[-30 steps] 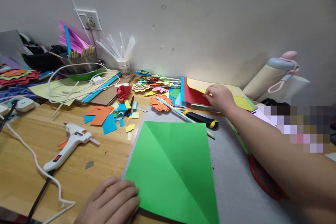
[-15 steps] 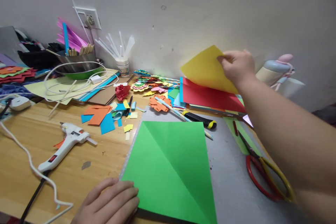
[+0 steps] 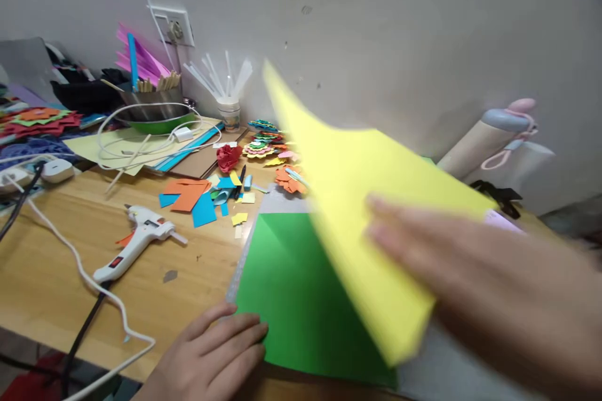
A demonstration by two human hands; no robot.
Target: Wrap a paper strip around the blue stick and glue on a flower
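Note:
My left hand (image 3: 216, 351) lies flat with its fingers stretched out, the tips at the lower left edge of a green sheet of paper (image 3: 286, 288). Faint crease lines run across that sheet. My right hand (image 3: 423, 250), smeared by motion, grips a yellow sheet of paper (image 3: 338, 182). The yellow sheet is tilted and curved in the air above the green one. It covers the green sheet's right part and much of what lies behind.
To the left lies a white glue gun (image 3: 136, 241) with its cord. Paper scraps (image 3: 188, 194), a red paper flower (image 3: 228, 156) and a cup of glue sticks (image 3: 229, 114) are behind it. A bottle (image 3: 484, 138) stands at the right by the wall.
My right hand has brought the yellow sheet from the stack by the wall down and towards me, over the green sheet. My left hand stays at the green sheet's edge.

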